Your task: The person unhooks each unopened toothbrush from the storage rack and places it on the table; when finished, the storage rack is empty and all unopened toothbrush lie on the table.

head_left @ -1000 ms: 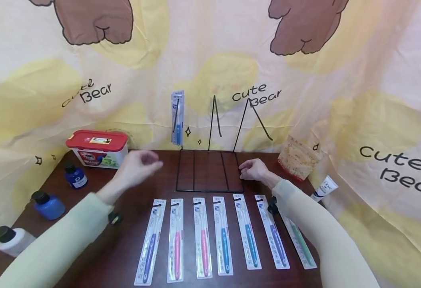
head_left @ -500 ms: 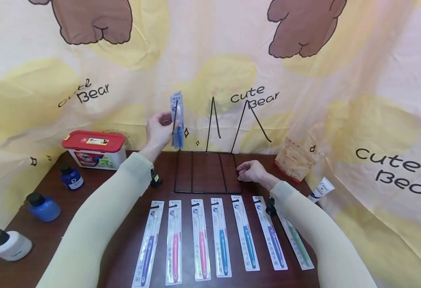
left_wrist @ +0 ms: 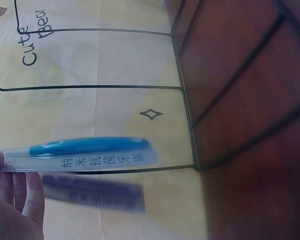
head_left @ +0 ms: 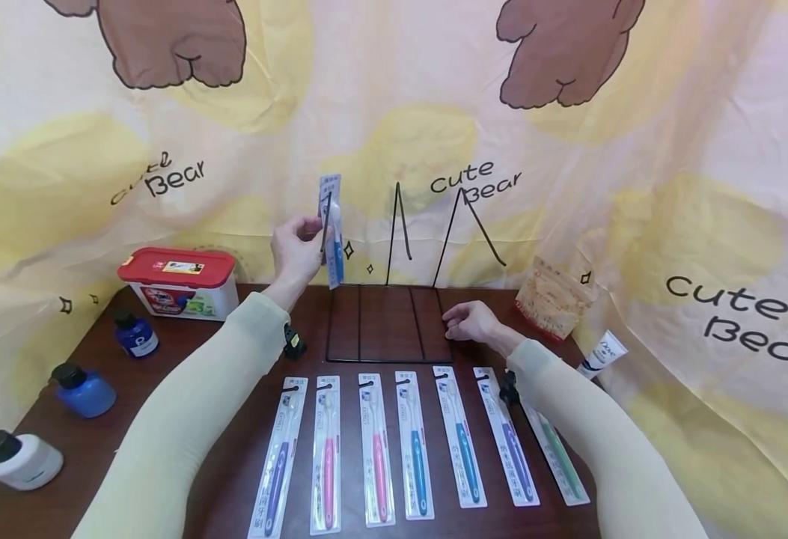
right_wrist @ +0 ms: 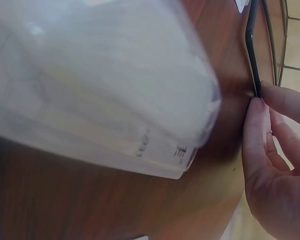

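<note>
A black wire display rack (head_left: 390, 362) stands at the back of the table, its upright prongs against the cloth. On its left prong hangs a packaged toothbrush (head_left: 337, 247) with a blue handle. My left hand (head_left: 296, 251) pinches this package between thumb and fingers; in the left wrist view the blue handle (left_wrist: 90, 146) lies along the clear pack. A second, darker package (left_wrist: 97, 194) hangs just behind it. My right hand (head_left: 472, 322) pinches the right side wire of the rack's base, and the right wrist view has thumb and fingertip meeting on the black wire (right_wrist: 253, 55).
Several packaged toothbrushes, such as a pink one (head_left: 328, 471), lie in a row in front. Left are a red-lidded box (head_left: 178, 281), blue bottles (head_left: 87, 391) and a white bottle (head_left: 26, 463). Right are a snack pouch (head_left: 554, 299) and a white tube (head_left: 604, 353).
My left hand has moved from above the table up to the left prong and taken hold of the hanging toothbrush package, which now tilts. The right hand stays on the rack.
</note>
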The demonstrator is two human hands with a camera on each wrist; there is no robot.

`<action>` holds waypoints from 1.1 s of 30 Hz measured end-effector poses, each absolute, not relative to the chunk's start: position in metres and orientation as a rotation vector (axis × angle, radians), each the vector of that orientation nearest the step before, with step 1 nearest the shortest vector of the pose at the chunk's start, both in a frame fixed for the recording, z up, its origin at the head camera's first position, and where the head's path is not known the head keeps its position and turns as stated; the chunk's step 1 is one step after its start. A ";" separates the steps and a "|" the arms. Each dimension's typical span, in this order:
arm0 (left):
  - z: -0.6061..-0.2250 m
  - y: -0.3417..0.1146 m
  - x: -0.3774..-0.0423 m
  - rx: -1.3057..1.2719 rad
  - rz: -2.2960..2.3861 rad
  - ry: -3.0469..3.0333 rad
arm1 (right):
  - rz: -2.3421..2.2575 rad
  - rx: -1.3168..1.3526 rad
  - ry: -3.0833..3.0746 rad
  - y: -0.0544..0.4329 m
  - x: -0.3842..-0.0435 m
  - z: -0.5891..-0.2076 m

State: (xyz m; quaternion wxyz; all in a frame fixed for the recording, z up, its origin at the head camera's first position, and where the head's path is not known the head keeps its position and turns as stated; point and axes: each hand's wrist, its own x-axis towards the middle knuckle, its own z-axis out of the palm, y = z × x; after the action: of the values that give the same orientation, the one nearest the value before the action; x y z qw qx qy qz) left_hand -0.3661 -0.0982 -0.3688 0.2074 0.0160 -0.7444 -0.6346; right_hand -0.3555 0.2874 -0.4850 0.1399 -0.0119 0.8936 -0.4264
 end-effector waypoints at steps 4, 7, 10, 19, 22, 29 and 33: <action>-0.368 -0.098 -0.365 0.022 -1.727 -2.102 | -1.211 -0.019 2.589 0.286 -0.355 -0.484; -0.365 -0.098 -0.363 0.010 -1.725 -2.151 | -1.197 -0.010 2.592 0.285 -0.356 -0.483; -0.362 -0.097 -0.360 -0.028 -1.701 -2.199 | -1.191 -0.007 2.591 0.285 -0.355 -0.482; -0.357 -0.099 -0.352 -0.156 -1.720 -2.279 | -1.196 0.012 2.580 0.286 -0.354 -0.484; -0.361 -0.101 -0.347 -0.219 -1.682 -2.324 | -1.200 0.009 2.583 0.286 -0.353 -0.484; -0.372 -0.119 -0.318 -0.359 -1.615 -2.511 | -1.199 0.007 2.580 0.286 -0.352 -0.483; -0.383 -0.143 -0.289 -0.424 -1.528 -2.700 | -1.217 0.022 2.563 0.286 -0.353 -0.482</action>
State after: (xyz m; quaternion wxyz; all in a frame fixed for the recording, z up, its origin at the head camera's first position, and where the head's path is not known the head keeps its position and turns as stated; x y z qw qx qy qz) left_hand -0.2888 -0.1428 -0.3832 0.0050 -0.1356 -0.8622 -0.4880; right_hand -0.3531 0.2862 -0.4824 0.1517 0.0077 0.8928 -0.4240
